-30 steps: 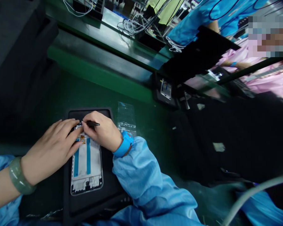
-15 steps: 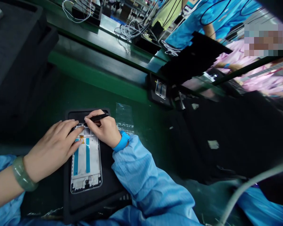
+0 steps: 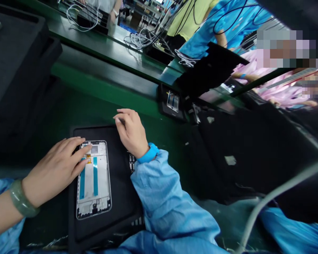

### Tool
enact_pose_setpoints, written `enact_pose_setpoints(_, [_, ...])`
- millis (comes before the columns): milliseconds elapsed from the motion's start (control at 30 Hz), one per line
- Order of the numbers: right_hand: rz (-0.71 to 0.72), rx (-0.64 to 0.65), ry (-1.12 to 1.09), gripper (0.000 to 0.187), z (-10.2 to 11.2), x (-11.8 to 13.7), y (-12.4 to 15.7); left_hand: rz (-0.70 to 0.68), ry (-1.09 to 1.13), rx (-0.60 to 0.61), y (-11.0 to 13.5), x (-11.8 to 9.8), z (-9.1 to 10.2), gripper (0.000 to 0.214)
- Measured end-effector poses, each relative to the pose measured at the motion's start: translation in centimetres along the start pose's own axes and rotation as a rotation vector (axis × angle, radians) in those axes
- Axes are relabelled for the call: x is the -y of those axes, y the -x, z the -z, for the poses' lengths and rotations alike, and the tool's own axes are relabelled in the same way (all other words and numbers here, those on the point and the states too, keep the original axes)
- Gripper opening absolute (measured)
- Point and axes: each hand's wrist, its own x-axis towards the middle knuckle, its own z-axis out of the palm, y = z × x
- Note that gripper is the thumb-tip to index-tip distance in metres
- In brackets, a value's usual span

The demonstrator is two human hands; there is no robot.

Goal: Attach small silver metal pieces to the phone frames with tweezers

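Observation:
A phone mid-frame (image 3: 102,176) with a silver-white inner face and two blue strips lies flat on a black tray (image 3: 122,218). My left hand (image 3: 57,165) rests over its upper left part, fingers stretched out, the fingertips on the frame near a small orange flex cable (image 3: 88,158). To the right, my right hand (image 3: 132,132) is raised over the tray's upper right edge, apart from the phone frame. Its fingers are closed round a slim black pen-like tool (image 3: 121,121), mostly hidden by the hand. Beneath my right wrist a sheet with white markings (image 3: 131,162) partly shows.
Black stacked trays (image 3: 16,63) stand at the left. Another phone frame (image 3: 173,101) lies in a small black tray at the back. Dark covered material (image 3: 254,151) fills the right, with a pale cable (image 3: 270,197) in front. Co-workers and tangled cables (image 3: 143,38) are beyond the bench.
My right hand has lifted off the phone frame's top edge and moved right and away with the black tool. My left hand stays on the frame. The camera view has shifted slightly.

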Motion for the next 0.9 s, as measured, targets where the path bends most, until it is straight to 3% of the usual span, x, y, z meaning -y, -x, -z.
enact_pose_setpoints(133, [-0.008,0.440,0.274,0.029,0.0,-0.9,-0.6,-0.010,-0.019,0.002,0.1,-0.1,-0.2,0.039])
enact_pose_setpoints(200, [-0.043,0.534,0.314,0.031,-0.3,-1.4,-1.2,-0.018,-0.018,-0.013,0.2,0.0,-0.1,0.039])
enact_pose_setpoints(300, [-0.175,0.486,0.409,0.030,0.6,-3.3,-2.9,0.032,0.005,-0.089,0.2,0.2,0.3,0.046])
enact_pose_setpoints(467, [-0.547,0.256,0.592,0.039,3.7,-9.3,-7.3,0.127,0.049,-0.170,-0.1,0.9,0.9,0.049])
enact_pose_setpoints(567, [-0.693,0.209,0.617,0.039,3.1,-11.7,-10.0,0.112,0.046,-0.150,-0.1,1.3,0.2,0.047])
enact_pose_setpoints(700, [-0.697,0.238,0.586,0.036,1.3,-12.2,-12.5,0.103,0.005,-0.136,0.3,2.2,-1.3,0.051])
enact_pose_setpoints(800, [-0.712,0.246,0.635,0.033,3.3,-13.0,-12.2,0.118,-0.030,-0.120,0.7,2.7,-1.7,0.054])
enact_pose_setpoints(900, [-0.765,0.231,0.731,0.032,7.7,-15.2,-9.0,0.105,-0.045,-0.107,1.0,2.7,-1.7,0.054])
